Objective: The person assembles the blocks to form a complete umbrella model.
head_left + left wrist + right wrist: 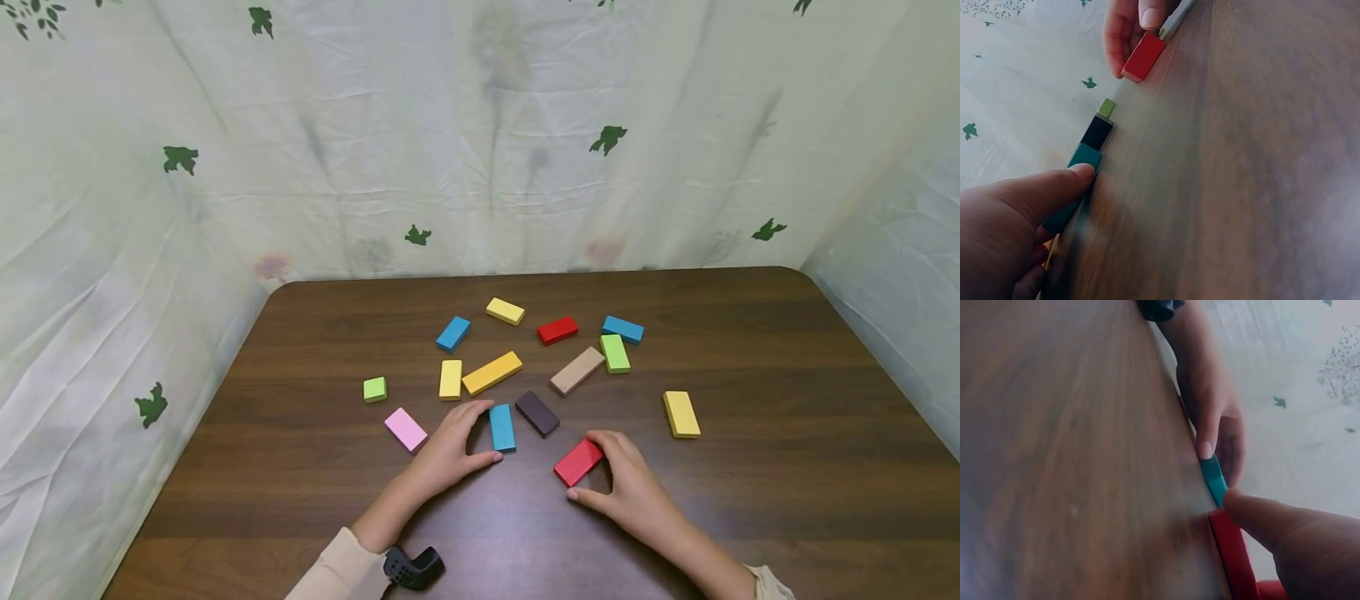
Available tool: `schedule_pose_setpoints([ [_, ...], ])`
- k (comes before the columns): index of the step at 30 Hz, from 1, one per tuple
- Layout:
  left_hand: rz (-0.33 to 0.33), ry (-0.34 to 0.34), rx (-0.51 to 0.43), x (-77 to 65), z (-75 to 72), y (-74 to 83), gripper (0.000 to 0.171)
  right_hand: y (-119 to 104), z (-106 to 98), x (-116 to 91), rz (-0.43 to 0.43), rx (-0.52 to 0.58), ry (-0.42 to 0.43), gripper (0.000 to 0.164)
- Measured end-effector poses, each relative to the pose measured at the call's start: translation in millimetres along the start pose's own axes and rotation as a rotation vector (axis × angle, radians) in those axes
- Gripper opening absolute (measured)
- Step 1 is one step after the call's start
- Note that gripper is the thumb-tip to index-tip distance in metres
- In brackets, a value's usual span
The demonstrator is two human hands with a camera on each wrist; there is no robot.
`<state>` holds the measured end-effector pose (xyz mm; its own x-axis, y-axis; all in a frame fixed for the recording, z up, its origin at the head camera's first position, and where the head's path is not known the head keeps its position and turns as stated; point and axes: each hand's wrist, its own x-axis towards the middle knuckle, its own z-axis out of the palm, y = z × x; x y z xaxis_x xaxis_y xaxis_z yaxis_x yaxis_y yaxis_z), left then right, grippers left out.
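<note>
My left hand [447, 447] holds a blue rectangular block [502, 428] between thumb and fingers, the block lying flat on the table. In the left wrist view, the thumb touches the near side of that blue block [1087, 156]. To the right, my right hand [633, 490] grips a red block [578, 462] by its ends, thumb at the near end and a finger at the far one. The right wrist view shows the thumb on the end of the red block [1234, 553]. A dark purple block [537, 414] lies between and slightly beyond the two held blocks.
On the brown table [300, 492] lie a pink block [406, 430], a green cube [375, 389], an orange-yellow block [492, 373], a beige block [577, 371] and several others farther back. A yellow block [681, 414] lies at right. A leaf-patterned cloth [450, 167] surrounds the table.
</note>
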<state>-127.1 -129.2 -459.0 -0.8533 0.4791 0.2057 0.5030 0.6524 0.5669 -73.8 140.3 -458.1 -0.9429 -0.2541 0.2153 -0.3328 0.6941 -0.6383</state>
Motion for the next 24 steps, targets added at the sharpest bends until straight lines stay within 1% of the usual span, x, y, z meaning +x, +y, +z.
schedule_pose_setpoints([
  [5, -0.013, -0.010, 0.003, -0.1, -0.2, 0.6, 0.068, -2.0, 3.0, 0.4, 0.010, -0.027, 0.023, 0.071],
  [10, -0.006, -0.007, 0.008, -0.5, -1.2, 2.2, 0.068, -4.5, 3.7, 0.8, 0.017, -0.020, 0.017, 0.068],
  [17, 0.003, -0.012, -0.003, -2.0, -2.3, 4.2, 0.068, -6.4, 1.5, 1.9, 0.024, 0.010, -0.011, 0.069],
  [24, 0.062, -0.027, -0.038, -2.7, -0.6, 8.4, 0.066, -8.7, -0.8, 2.0, 0.017, 0.039, -0.039, 0.071],
])
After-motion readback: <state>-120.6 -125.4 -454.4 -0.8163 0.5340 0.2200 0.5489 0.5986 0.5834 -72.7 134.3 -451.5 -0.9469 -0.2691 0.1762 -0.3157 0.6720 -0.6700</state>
